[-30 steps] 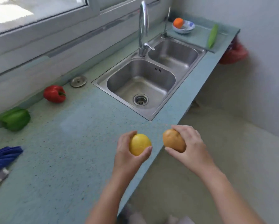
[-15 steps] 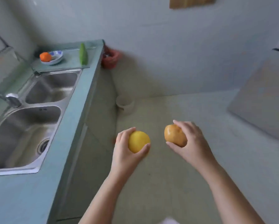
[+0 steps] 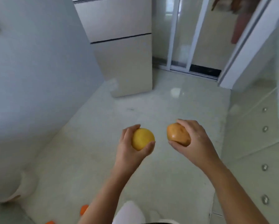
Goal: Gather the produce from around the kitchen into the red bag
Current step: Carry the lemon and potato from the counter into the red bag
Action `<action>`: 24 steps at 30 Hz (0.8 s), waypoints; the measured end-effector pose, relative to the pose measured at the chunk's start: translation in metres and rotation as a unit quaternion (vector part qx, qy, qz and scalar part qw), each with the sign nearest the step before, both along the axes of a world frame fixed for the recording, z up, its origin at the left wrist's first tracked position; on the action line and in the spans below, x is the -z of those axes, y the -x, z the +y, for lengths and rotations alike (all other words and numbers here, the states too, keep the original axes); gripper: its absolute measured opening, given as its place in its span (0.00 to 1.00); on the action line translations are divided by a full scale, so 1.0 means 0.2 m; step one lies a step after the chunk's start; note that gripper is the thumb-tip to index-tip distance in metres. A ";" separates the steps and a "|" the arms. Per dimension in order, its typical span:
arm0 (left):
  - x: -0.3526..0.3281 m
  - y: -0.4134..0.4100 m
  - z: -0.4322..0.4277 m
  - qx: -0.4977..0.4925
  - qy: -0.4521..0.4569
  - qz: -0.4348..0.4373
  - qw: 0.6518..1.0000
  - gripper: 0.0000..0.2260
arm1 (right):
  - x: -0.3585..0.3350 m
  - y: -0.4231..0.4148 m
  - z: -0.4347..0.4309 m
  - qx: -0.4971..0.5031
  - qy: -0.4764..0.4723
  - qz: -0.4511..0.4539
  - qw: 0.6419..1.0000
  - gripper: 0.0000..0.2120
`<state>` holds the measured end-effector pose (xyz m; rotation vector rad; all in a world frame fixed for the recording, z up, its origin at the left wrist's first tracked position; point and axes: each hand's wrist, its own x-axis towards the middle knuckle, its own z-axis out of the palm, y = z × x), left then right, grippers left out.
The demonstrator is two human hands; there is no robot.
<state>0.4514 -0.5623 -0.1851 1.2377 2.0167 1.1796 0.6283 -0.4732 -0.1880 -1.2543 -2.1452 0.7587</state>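
My left hand grips a round yellow fruit at chest height over the pale kitchen floor. Beside it, a small gap away, my right hand grips an orange-brown fruit that looks like a potato or pear. Both forearms reach up from the bottom of the head view. The red bag, the sink and the counter are out of view.
A grey fridge stands ahead against the left wall. A sliding glass door lies beyond. White drawers with round knobs run along the right. A pale bin and small orange pieces sit low left.
My view has swung right, away from the counter and sink, to face the fridge and the door. Both hands keep the same hold on their fruit.
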 end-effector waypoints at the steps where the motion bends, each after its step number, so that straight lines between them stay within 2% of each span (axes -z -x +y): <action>1: 0.02 -0.04 0.07 0.029 0.001 -0.004 1.000 0.24 | 0.02 -0.06 0.02 0.027 0.011 -0.004 1.000 0.30; 8: 0.13 -0.12 0.54 0.169 0.026 -0.026 0.985 0.25 | 0.07 -0.21 0.23 0.167 0.031 -0.033 0.985 0.31; 17: 0.09 0.02 1.25 0.260 0.023 -0.057 0.964 0.25 | -0.08 -0.07 0.77 0.255 0.018 -0.049 0.965 0.31; 24: 0.11 -0.16 1.70 0.339 0.033 -0.086 0.936 0.23 | -0.04 -0.26 0.97 0.368 0.033 -0.031 0.929 0.30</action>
